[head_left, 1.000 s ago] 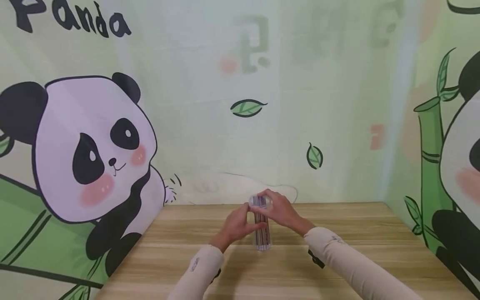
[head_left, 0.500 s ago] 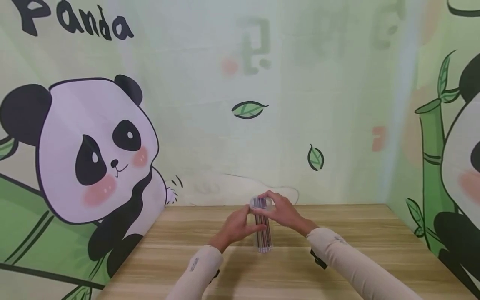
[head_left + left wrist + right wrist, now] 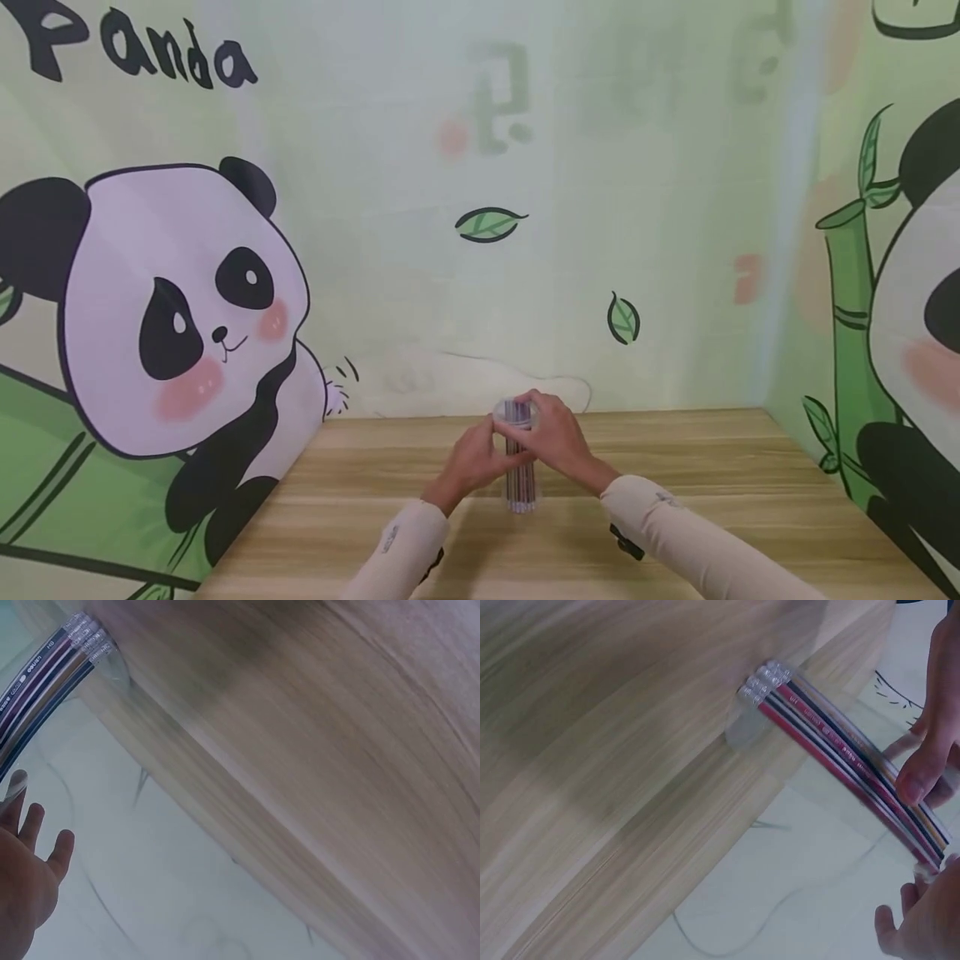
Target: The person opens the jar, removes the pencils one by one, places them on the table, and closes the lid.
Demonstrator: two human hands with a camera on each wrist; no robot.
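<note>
A clear plastic tube (image 3: 521,492) packed with pencils stands near the table's middle, tilted slightly. Metallic-looking bands on the pencils (image 3: 840,746) show at its lower end; their barrels are dark, red and gold. My left hand (image 3: 471,458) grips the tube's upper part from the left, thumb across its front. At the top, my right hand (image 3: 557,433) pinches the round clear lid (image 3: 504,412) between thumb and fingers. The left wrist view catches the pencils (image 3: 49,686) at its upper left corner, with a hand (image 3: 30,877) below them.
The wood-grain table (image 3: 360,533) reaches back to a fabric backdrop (image 3: 390,275) printed with pandas, leaves and bamboo. A printed panda (image 3: 187,308) fills the left side. Beige sleeves (image 3: 705,542) cover both forearms.
My right hand has turned a little on the lid, its wrist lower and closer in. The left hand keeps its grip on the tube. The head view has shifted slightly.
</note>
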